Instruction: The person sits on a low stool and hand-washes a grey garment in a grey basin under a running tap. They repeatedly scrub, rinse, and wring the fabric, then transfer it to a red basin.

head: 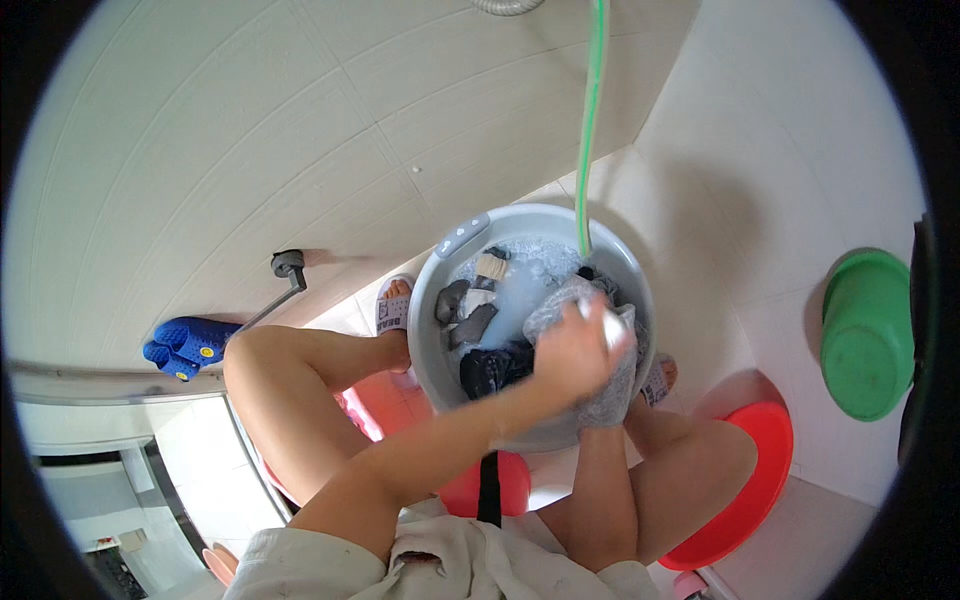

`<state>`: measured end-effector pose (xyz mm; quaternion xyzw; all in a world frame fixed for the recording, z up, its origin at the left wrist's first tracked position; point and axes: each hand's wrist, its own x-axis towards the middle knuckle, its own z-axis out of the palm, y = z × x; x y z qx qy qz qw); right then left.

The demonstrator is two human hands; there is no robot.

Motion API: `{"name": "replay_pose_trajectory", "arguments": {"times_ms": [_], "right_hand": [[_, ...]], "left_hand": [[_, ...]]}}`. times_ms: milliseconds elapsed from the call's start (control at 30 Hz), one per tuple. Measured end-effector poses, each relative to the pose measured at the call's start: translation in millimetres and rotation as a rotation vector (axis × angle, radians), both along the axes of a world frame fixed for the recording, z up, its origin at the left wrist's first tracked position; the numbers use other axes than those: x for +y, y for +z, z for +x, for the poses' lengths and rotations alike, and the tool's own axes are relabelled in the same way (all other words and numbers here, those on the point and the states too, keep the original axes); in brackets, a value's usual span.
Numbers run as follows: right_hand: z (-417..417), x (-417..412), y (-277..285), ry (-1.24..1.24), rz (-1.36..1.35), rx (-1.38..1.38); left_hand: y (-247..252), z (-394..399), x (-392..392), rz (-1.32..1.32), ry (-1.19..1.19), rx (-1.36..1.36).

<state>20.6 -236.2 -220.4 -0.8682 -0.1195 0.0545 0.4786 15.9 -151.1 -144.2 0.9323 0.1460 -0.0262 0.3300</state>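
Note:
Between my knees is a round grey plastic basin point(420, 322) of cloudy, sudsy water. My left hand point(574, 356) grips a white bar point(613, 328), blurred and perhaps soap, against a wet grey knitted cloth point(611, 401). That cloth covers my right hand up to the wrist point(602, 435), so its fingers are hidden. Dark socks point(472, 326), a black wet cloth point(484, 371) and a piece with a beige ribbed cuff point(491, 266) lie in the water on the left side.
A green hose point(592, 112) hangs down into the basin. On the right are a red basin point(761, 480) and a green tub point(866, 337). Blue clogs point(191, 345) rest at the left wall, near a grey wall fitting point(288, 264). My slippered foot point(393, 304) flanks the basin.

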Motion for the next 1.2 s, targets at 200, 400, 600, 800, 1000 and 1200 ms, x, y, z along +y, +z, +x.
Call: {"name": "replay_pose_trajectory", "arguments": {"times_ms": [200,400,600,800,1000,1200], "right_hand": [[1.4,2.5,1.6,0.042,0.009,0.030],[-13.2,5.1,-10.2,0.067,-0.147,0.076],[-6.9,-4.1,19.3,0.130,0.120,0.096],[0.4,3.7,20.9,0.214,0.203,0.037],[-10.6,9.8,6.0,0.088,0.089,-0.029],[-23.6,15.8,14.3,0.123,0.108,0.023]], "left_hand": [[5.4,-1.6,10.6,-0.066,0.059,0.085],[-38.1,-0.2,31.9,-0.114,0.369,0.118],[-112.9,-38.3,62.0,-0.208,0.545,0.103],[-117.7,-33.0,65.2,-0.251,0.463,-0.228],[-1.1,-59.0,-55.7,-0.013,-0.055,-0.367],[61.0,9.9,26.2,0.219,-0.533,-0.006]]}}
